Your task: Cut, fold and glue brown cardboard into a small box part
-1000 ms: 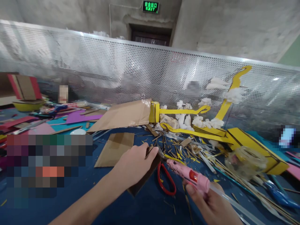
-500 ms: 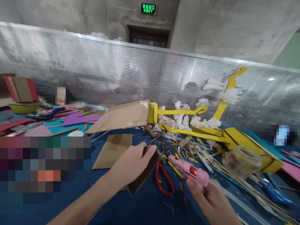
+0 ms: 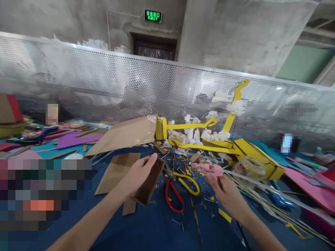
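My left hand (image 3: 140, 172) grips a small folded cardboard box (image 3: 148, 182) by its upper edge, thumb on the rim, with the hollow side facing right. In my right hand (image 3: 222, 186) is a pink hot glue gun (image 3: 208, 168), its nozzle pointing left toward the box but apart from it. A clear glue stick (image 3: 244, 176) trails out of its back. Scissors (image 3: 180, 190) with one red and one yellow handle lie between my hands, blades partly open. A flat piece of cardboard (image 3: 117, 172) lies left of and beneath my left hand.
Behind stand a large cardboard panel (image 3: 125, 134) and yellow cardboard parts (image 3: 258, 158) with white fluff (image 3: 192, 134). A roll of clear tape (image 3: 250, 167) sits at right. Scraps litter the blue table (image 3: 167, 230). A perforated metal barrier (image 3: 157, 87) runs across the back.
My right hand has drawn the glue gun away from the box and turned it more level. My left hand has tilted the box, showing its inside. The view has shifted right.
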A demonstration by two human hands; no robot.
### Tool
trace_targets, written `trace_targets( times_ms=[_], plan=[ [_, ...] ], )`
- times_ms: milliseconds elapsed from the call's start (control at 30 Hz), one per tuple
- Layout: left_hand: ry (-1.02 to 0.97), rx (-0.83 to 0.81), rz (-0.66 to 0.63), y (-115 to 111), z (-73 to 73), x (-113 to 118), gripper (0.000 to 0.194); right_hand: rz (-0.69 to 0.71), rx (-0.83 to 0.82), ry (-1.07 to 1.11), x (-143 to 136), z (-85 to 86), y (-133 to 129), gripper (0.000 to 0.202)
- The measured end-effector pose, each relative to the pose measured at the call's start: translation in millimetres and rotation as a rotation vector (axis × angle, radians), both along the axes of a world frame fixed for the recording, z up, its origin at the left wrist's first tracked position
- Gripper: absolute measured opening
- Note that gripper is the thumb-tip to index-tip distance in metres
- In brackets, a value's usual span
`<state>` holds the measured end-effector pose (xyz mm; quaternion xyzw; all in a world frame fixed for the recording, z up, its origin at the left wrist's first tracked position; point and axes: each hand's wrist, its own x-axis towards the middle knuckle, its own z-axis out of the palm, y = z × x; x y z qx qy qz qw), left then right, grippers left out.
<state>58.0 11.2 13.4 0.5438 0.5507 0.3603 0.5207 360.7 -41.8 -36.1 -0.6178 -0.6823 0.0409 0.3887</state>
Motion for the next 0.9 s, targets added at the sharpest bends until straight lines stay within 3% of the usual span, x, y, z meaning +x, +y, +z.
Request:
trace_targets(
  times_ms=[167,400,633,900],
  plan=[
    [0.069,0.049,0.009,0,6.3,-1,0.053,-0.103,-0.021,-0.062,44,4.8,-16,0.057],
    [-0.003,0.036,-0.023,-2,5.6,0,0.047,-0.194,-0.070,-0.143,110,-17.4,-60,0.050],
    [-0.008,0.087,-0.001,-1,3.1,1,0.054,-0.219,-0.033,-0.273,119,-40.9,-80,0.041],
    [-0.072,0.061,-0.040,-2,2.2,3,0.054,-0.364,-0.031,-0.361,121,-50.9,-95,0.040]
  ],
)
